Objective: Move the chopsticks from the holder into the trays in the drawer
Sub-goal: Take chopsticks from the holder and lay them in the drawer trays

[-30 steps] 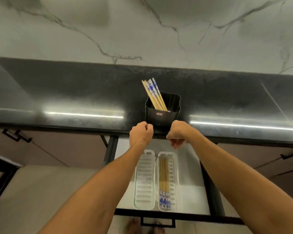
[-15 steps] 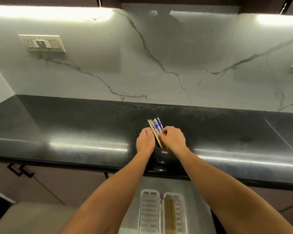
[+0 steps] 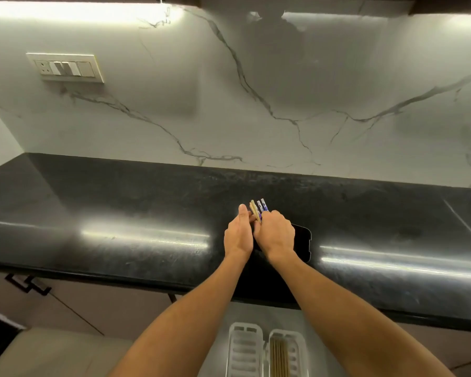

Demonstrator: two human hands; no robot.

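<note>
- The holder, near the counter's front edge, is mostly hidden behind both hands.
- The left hand and right hand close around the chopsticks; only their tips show, pointing up and slightly left.
- The drawer trays are cut off below.

Strip lights overhead are washing my wall bright, glaring in streaks off my black countertop; wide-angle edges are bowing.

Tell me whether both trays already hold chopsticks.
No: the right tray holds chopsticks, while the left tray shows only bare slots.
</note>
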